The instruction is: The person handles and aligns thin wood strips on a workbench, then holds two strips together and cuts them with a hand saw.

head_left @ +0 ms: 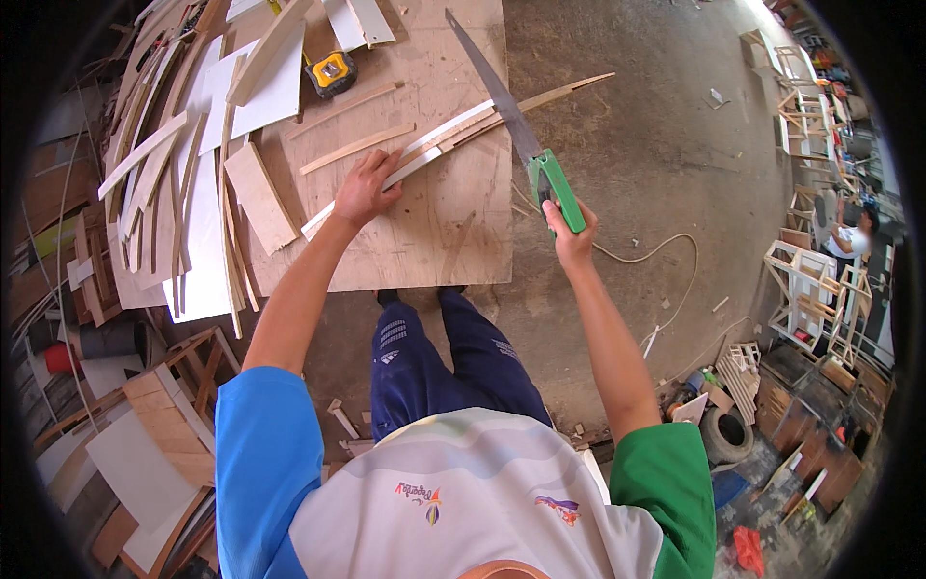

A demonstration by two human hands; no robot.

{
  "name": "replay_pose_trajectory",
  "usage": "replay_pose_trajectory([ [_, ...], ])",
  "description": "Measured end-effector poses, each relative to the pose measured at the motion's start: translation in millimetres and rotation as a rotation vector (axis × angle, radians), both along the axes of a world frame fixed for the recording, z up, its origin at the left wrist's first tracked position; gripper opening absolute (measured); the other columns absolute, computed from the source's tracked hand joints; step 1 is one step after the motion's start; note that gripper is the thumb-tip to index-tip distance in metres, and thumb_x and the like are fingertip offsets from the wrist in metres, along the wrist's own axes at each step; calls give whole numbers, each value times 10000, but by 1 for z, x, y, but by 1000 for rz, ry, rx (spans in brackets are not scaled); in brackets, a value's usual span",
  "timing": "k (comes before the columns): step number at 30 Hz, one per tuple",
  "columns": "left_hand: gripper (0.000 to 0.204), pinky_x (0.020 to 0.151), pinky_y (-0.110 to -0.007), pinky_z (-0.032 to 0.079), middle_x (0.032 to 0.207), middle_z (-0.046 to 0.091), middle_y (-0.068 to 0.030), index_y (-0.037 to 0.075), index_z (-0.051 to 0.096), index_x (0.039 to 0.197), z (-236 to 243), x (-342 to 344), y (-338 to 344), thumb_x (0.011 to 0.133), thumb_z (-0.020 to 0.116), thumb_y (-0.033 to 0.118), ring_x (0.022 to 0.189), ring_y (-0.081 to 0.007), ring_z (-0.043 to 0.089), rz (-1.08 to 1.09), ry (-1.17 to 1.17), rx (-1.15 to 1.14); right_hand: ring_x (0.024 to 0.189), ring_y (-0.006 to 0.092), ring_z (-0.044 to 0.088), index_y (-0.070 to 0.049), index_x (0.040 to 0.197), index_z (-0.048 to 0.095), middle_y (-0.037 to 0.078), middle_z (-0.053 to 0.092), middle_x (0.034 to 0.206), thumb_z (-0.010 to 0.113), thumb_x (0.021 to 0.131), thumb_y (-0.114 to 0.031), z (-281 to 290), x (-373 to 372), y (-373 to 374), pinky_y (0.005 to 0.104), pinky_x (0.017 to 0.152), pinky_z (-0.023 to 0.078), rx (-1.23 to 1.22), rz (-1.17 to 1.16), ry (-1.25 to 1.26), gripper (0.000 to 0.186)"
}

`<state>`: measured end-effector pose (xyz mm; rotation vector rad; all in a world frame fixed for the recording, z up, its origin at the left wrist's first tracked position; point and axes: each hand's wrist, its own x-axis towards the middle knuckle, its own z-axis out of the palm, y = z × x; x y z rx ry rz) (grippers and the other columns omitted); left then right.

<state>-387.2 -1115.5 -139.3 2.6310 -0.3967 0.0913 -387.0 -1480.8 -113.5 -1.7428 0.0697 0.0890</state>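
Note:
My right hand [573,232] is wrapped round the green handle of a handsaw [514,121]. The saw's long metal blade slants away to the upper left and crosses a pair of narrow wooden strips near the right edge of the plywood tabletop [434,246]. On those wooden strips [424,154], partly white and partly bare wood, my left hand [369,185] grips from above, fingers bent over them. Their pointed far end juts past the table edge. Whether the teeth have entered the wood, I cannot tell.
A yellow and black tape measure [331,73] lies beyond my left hand, near loose thin strips [357,148]. Piled offcuts and white boards [207,96] cover the table's left side. A cable [666,249] runs over the floor. At far right, a person [851,239] is among wooden frames [805,289].

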Motion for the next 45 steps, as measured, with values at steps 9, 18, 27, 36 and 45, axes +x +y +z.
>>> replay_pose_trajectory([
  [9, 581, 919, -369, 469, 1044, 542, -119, 42, 531, 1330, 3, 0, 0, 778, 670, 161, 1012, -289, 540, -2, 6, 1, 560, 78, 470, 1, 778, 647, -12, 536, 596, 715, 843, -169, 3, 1, 0, 287, 498, 342, -76, 31, -80, 194],
  [18, 589, 905, -368, 476, 1042, 555, -114, 53, 544, 1326, 4, 1, 0, 758, 673, 145, 1002, -289, 549, 1, -1, -17, 545, 70, 436, 4, 756, 623, -21, 502, 573, 709, 842, -164, 8, 5, 0, 286, 483, 328, -91, 73, -130, 208],
  [27, 567, 904, -354, 479, 1010, 553, -104, 46, 562, 1300, 4, 1, -1, 752, 669, 144, 981, -273, 550, 5, -23, -31, 537, 75, 437, 6, 726, 601, -15, 500, 571, 711, 833, -143, 9, 7, -6, 281, 481, 326, -99, 96, -106, 214],
  [36, 577, 875, -353, 495, 982, 555, -98, 45, 570, 1293, -2, 2, 0, 733, 675, 131, 949, -272, 556, -13, -63, -47, 520, 84, 437, 0, 707, 591, -4, 489, 552, 710, 829, -132, 15, 9, -11, 285, 470, 323, -117, 129, -128, 216],
  [45, 565, 852, -351, 504, 969, 565, -99, 37, 589, 1267, 0, 3, -1, 716, 688, 110, 913, -271, 562, -15, -65, -78, 503, 87, 420, -20, 677, 565, 0, 470, 536, 723, 821, -136, 16, 10, -17, 292, 460, 318, -126, 146, -186, 243],
])
